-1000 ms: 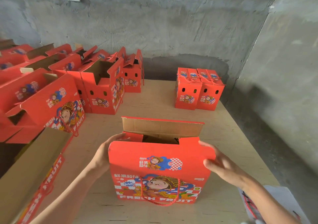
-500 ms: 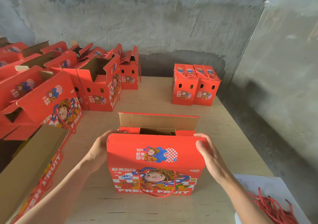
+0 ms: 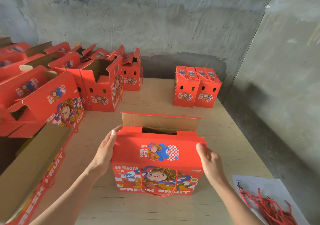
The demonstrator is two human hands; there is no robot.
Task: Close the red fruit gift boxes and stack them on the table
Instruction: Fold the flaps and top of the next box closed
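Observation:
A red fruit gift box stands upright on the wooden table right in front of me, its printed face and red rope handle toward me. The near top flap leans over the opening. The far flap stands up, showing brown cardboard. My left hand lies flat against the box's left side, straight fingers reaching the top corner. My right hand holds the upper right edge, thumb on the front face and fingers hidden behind.
Two closed red boxes stand side by side at the far right by the wall. Several open red boxes crowd the left half. A large open box lies tilted at near left. Red cords lie on a white sheet at near right.
My right hand slid up from the box's right side to its upper right corner. My left fingertips rose to the top left corner. The near flap leans further over the opening.

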